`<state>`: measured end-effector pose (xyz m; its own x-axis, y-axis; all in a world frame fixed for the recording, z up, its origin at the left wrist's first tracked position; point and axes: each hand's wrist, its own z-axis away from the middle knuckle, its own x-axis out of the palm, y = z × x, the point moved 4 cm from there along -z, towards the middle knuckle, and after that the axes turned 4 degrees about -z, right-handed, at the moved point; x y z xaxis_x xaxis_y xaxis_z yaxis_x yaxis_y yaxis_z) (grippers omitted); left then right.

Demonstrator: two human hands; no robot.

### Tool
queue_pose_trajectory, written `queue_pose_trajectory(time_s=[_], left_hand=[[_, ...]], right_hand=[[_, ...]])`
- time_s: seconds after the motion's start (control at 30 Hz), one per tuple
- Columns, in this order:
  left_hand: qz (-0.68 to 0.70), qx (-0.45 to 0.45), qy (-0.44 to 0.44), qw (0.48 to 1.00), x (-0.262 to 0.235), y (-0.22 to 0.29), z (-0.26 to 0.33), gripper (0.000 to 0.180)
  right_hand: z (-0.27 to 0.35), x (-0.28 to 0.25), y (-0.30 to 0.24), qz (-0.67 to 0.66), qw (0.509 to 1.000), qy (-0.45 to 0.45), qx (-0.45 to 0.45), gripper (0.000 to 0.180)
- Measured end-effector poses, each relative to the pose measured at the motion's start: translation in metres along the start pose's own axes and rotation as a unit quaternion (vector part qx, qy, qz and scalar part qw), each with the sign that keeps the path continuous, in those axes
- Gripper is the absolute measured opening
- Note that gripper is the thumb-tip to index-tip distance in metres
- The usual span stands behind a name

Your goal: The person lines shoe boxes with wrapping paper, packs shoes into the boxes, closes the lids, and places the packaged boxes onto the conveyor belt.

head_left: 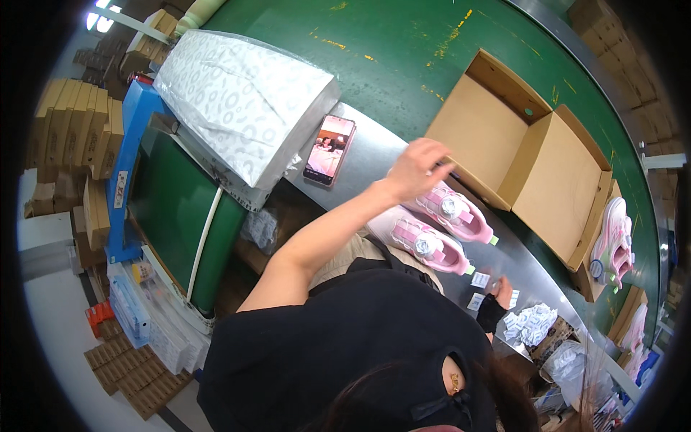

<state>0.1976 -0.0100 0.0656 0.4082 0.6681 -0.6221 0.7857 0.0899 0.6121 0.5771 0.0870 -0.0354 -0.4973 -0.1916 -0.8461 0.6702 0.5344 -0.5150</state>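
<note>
My left hand [419, 170] is at the near edge of an open brown cardboard box [482, 133], above a pair of pink-and-white sneakers. Its fingers are curled; whether they grip the box edge or something small is hidden. The sneakers, one shoe [455, 210] beside the other [425, 243], lie on the metal table with round pale wads in their openings. My right hand [502, 294], in a black wrist covering, is closed at a small white packet [513, 298]. Two similar packets, one [480, 279] above another [475, 301], lie beside it.
A heap of white packets [531, 324] lies right of my right hand. A phone [330, 151] lies left of the shoes, by a plastic-wrapped stack of patterned paper [245, 97]. Another pink sneaker [613, 241] is beyond the box on the green surface [389, 36].
</note>
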Motion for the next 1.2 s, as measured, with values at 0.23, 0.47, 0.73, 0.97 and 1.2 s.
queue_pose_trajectory(time_s=[0.23,0.47,0.73,0.97,1.2], left_hand=[[-0.177,-0.158,0.183,0.954,-0.167,-0.109,0.038,0.025],[-0.359,-0.454,-0.045,0.814,-0.253,-0.208,0.112,0.064],[-0.420,-0.397,0.003,0.816,-0.253,-0.221,0.117,0.038],[-0.554,-0.303,0.107,0.768,-0.328,-0.214,0.092,0.023],[-0.312,-0.203,0.366,0.853,-0.415,-0.019,-0.012,0.024]], right_hand=[[-0.122,-0.053,-0.108,-0.304,0.940,0.151,0.038,0.039],[-0.197,0.038,-0.188,-0.069,0.963,-0.170,-0.198,0.059],[-0.188,0.081,-0.205,0.003,0.938,-0.322,-0.127,0.041],[-0.189,0.093,-0.192,0.002,0.945,-0.295,-0.138,0.040],[-0.190,0.085,-0.206,-0.010,0.941,-0.309,-0.138,0.040]])
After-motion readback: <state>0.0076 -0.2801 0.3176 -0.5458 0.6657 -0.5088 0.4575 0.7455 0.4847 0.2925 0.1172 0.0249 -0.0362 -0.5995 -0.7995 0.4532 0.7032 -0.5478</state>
